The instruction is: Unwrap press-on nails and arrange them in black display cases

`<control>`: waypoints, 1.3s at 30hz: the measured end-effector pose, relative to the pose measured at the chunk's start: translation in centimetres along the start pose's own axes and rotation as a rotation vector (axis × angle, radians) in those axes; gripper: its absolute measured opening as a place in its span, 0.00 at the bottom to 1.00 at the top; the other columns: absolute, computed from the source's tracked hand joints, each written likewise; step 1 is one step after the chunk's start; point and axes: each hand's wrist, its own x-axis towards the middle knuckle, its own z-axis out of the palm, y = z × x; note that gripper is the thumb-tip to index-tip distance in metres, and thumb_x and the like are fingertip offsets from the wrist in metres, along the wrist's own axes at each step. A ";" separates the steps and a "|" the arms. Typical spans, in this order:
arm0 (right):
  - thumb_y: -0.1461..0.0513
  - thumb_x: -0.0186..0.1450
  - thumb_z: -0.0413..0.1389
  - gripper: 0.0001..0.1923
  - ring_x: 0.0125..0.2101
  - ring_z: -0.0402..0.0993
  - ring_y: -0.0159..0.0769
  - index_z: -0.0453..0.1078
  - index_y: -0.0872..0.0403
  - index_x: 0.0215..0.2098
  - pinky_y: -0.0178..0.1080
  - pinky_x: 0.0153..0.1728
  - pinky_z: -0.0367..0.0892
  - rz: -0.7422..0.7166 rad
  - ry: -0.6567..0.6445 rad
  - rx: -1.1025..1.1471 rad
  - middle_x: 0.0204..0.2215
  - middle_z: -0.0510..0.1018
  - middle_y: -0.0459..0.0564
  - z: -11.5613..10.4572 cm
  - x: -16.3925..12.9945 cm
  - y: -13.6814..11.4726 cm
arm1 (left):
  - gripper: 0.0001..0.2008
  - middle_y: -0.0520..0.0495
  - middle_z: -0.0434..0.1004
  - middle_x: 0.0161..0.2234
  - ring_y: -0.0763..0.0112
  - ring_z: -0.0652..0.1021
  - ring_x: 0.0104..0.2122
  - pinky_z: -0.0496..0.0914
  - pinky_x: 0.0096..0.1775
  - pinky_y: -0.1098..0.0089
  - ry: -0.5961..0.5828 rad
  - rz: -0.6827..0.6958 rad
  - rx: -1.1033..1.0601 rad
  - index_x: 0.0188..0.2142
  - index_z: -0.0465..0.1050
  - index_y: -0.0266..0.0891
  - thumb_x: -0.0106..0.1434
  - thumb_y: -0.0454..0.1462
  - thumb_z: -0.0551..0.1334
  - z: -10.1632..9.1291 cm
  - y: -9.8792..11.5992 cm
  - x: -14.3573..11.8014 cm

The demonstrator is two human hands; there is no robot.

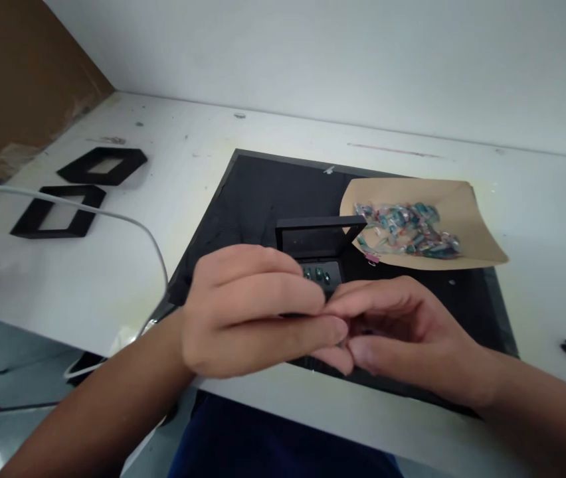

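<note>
Fingertips of your left hand (253, 309) and right hand (402, 332) meet, curled nearly closed over something too small to make out, just before the open black box (319, 247) on the dark mat (258, 192). Box looks light, rigid and easily tipped, so steady its base, not the lid. Wrapped pieces (405, 229) sit on brown paper (467, 219) beyond.

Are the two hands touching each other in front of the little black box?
Touching. The head view shows the left hand fingertips pressed against the right hand fingers, no gap between them, just in front of the small black box.
</note>
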 end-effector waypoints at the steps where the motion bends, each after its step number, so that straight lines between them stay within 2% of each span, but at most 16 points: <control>1: 0.62 0.64 0.66 0.12 0.27 0.71 0.27 0.82 0.50 0.47 0.30 0.24 0.64 -0.003 -0.018 -0.036 0.32 0.80 0.48 0.0 0.0 -0.1 | 0.02 0.56 0.84 0.32 0.70 0.83 0.31 0.82 0.33 0.63 0.024 0.039 0.069 0.39 0.78 0.47 0.68 0.40 0.66 -0.3 0.1 -0.2; 3: 0.60 0.62 0.68 0.14 0.28 0.72 0.28 0.82 0.51 0.46 0.31 0.25 0.65 -0.018 -0.015 -0.110 0.31 0.79 0.48 0.1 -0.1 -0.2 | 0.04 0.58 0.81 0.27 0.72 0.80 0.26 0.80 0.29 0.63 0.051 0.174 0.190 0.35 0.79 0.46 0.68 0.36 0.66 -0.8 0.3 -0.6; 7: 0.62 0.63 0.67 0.11 0.27 0.73 0.30 0.83 0.52 0.45 0.32 0.24 0.65 -0.098 0.034 -0.315 0.29 0.80 0.48 0.0 0.0 0.2 | 0.12 0.61 0.80 0.26 0.74 0.79 0.23 0.79 0.26 0.63 -0.050 0.343 0.272 0.25 0.76 0.45 0.64 0.31 0.67 -1.0 0.5 -0.8; 10: 0.64 0.65 0.65 0.12 0.27 0.73 0.30 0.82 0.53 0.48 0.33 0.26 0.65 -0.176 -0.059 -0.530 0.30 0.79 0.49 -0.5 0.2 0.1 | 0.12 0.58 0.81 0.27 0.71 0.80 0.26 0.78 0.24 0.62 -0.101 0.418 0.274 0.23 0.77 0.43 0.64 0.33 0.67 -0.3 0.2 -0.8; 11: 0.64 0.66 0.65 0.12 0.27 0.73 0.30 0.81 0.54 0.47 0.33 0.27 0.66 -0.189 -0.096 -0.570 0.30 0.79 0.48 -0.7 0.2 0.0 | 0.12 0.58 0.81 0.27 0.72 0.80 0.26 0.77 0.23 0.63 -0.076 0.438 0.271 0.24 0.77 0.43 0.64 0.33 0.67 0.0 0.1 -0.8; 14: 0.60 0.67 0.64 0.09 0.27 0.73 0.28 0.80 0.57 0.43 0.31 0.28 0.67 -0.164 -0.169 -0.590 0.29 0.79 0.47 -1.2 0.3 -0.6 | 0.11 0.60 0.79 0.26 0.75 0.78 0.24 0.77 0.24 0.65 0.075 0.437 0.263 0.27 0.79 0.44 0.66 0.30 0.64 0.9 -0.2 -0.7; 15: 0.60 0.68 0.64 0.09 0.27 0.73 0.27 0.80 0.57 0.41 0.31 0.27 0.67 -0.166 -0.176 -0.587 0.28 0.79 0.47 -1.3 0.4 -0.7 | 0.11 0.60 0.79 0.26 0.76 0.79 0.24 0.77 0.26 0.66 0.091 0.422 0.259 0.30 0.79 0.45 0.67 0.30 0.63 1.0 -0.3 -0.6; 17: 0.60 0.67 0.64 0.08 0.26 0.73 0.27 0.79 0.58 0.39 0.30 0.26 0.67 -0.212 -0.156 -0.608 0.27 0.80 0.46 -1.5 0.4 -1.0 | 0.07 0.59 0.79 0.26 0.76 0.80 0.26 0.78 0.29 0.68 0.012 0.373 0.250 0.35 0.80 0.45 0.68 0.33 0.64 0.9 -0.4 -0.4; 19: 0.60 0.67 0.64 0.08 0.25 0.74 0.27 0.79 0.57 0.40 0.30 0.27 0.68 -0.327 -0.068 -0.717 0.27 0.80 0.46 -2.0 0.5 -1.1 | 0.02 0.58 0.79 0.26 0.74 0.80 0.26 0.78 0.30 0.69 -0.050 0.313 0.227 0.38 0.80 0.44 0.67 0.38 0.67 0.5 -0.9 -0.3; 20: 0.60 0.67 0.65 0.08 0.25 0.75 0.27 0.79 0.57 0.41 0.30 0.27 0.68 -0.386 0.002 -0.816 0.27 0.81 0.46 -2.3 0.5 -1.1 | 0.05 0.56 0.79 0.25 0.73 0.80 0.26 0.78 0.30 0.68 -0.028 0.267 0.209 0.37 0.80 0.43 0.66 0.41 0.68 0.2 -1.4 -0.3; 23: 0.60 0.68 0.63 0.09 0.26 0.75 0.29 0.79 0.57 0.43 0.33 0.28 0.68 -0.503 0.211 -1.262 0.29 0.81 0.48 -3.2 0.3 -0.9 | 0.19 0.53 0.73 0.22 0.70 0.78 0.23 0.77 0.29 0.65 0.220 0.303 0.126 0.27 0.76 0.41 0.65 0.53 0.66 -0.6 -3.4 -0.9; 24: 0.60 0.69 0.62 0.09 0.27 0.76 0.31 0.79 0.58 0.43 0.34 0.29 0.67 -0.529 0.245 -1.442 0.30 0.81 0.48 -3.4 0.2 -0.8 | 0.23 0.53 0.71 0.20 0.71 0.77 0.22 0.76 0.28 0.64 0.239 0.341 0.121 0.25 0.72 0.42 0.65 0.56 0.64 -0.8 -4.1 -1.2; 26: 0.60 0.71 0.60 0.10 0.28 0.78 0.36 0.80 0.59 0.43 0.38 0.29 0.66 -0.558 0.257 -1.764 0.29 0.81 0.50 -3.4 0.0 -0.4 | 0.27 0.53 0.66 0.18 0.70 0.74 0.20 0.74 0.26 0.63 0.244 0.307 0.095 0.23 0.67 0.43 0.64 0.62 0.61 -0.9 -5.3 -1.5; 29: 0.60 0.72 0.57 0.12 0.28 0.78 0.39 0.80 0.59 0.43 0.41 0.27 0.64 -0.512 0.235 -1.984 0.29 0.82 0.49 -2.9 -0.3 0.3 | 0.32 0.52 0.62 0.16 0.70 0.71 0.19 0.71 0.25 0.63 0.182 0.254 0.077 0.21 0.64 0.44 0.61 0.68 0.57 -0.5 -5.9 -1.4; 34: 0.57 0.75 0.53 0.16 0.30 0.81 0.39 0.80 0.56 0.47 0.41 0.26 0.61 -0.296 0.208 -1.984 0.32 0.84 0.48 -2.8 -0.3 1.1 | 0.38 0.51 0.61 0.15 0.69 0.71 0.18 0.68 0.24 0.63 0.158 0.181 0.011 0.19 0.62 0.44 0.59 0.73 0.46 0.1 -5.5 -0.9; 39: 0.56 0.74 0.54 0.15 0.30 0.81 0.38 0.78 0.52 0.53 0.41 0.25 0.60 -0.257 0.181 -1.949 0.31 0.85 0.45 -3.2 -0.1 1.4 | 0.37 0.51 0.66 0.15 0.69 0.73 0.18 0.66 0.23 0.64 0.176 0.186 -0.056 0.23 0.66 0.44 0.60 0.72 0.45 0.1 -5.7 -1.1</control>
